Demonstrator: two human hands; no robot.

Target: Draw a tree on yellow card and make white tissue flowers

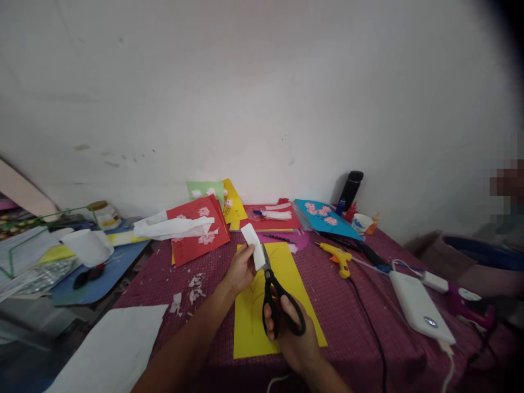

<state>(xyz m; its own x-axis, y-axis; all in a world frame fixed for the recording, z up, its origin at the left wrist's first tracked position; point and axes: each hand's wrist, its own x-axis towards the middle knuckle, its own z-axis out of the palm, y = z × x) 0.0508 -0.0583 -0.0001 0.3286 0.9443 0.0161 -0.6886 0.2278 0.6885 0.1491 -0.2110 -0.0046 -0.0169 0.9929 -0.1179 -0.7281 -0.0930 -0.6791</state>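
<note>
A folded-looking white paper strip (252, 244) stands near the centre of the frame, above the upper part of a yellow sheet (297, 295) marked with thin dark lines. The left hand (242, 268) pinches the strip's lower part between thumb and fingers. The right hand (298, 335), lower centre, is closed around the handles of black-handled scissors (268, 274), whose blades point up along the strip's right edge; whether paper lies between them I cannot tell. The step in hand looks like trimming the strip; a cut would call for a firm pinch, with fingertips clear of the blades.

Around this, paper scraps (196, 289) litter the maroon tablecloth (339, 333) left of the yellow sheet. A red card (186, 213) with pink-and-white flowers lies above them, partly covered by white tissue (176, 228). A blue card (341, 221) with pink blossoms sits upper right. Right of centre, a yellow glue gun (338, 259) lies beside the yellow sheet, its black cord (370, 316) running to the bottom edge; both could hinder the right arm if it swung outward.
</note>
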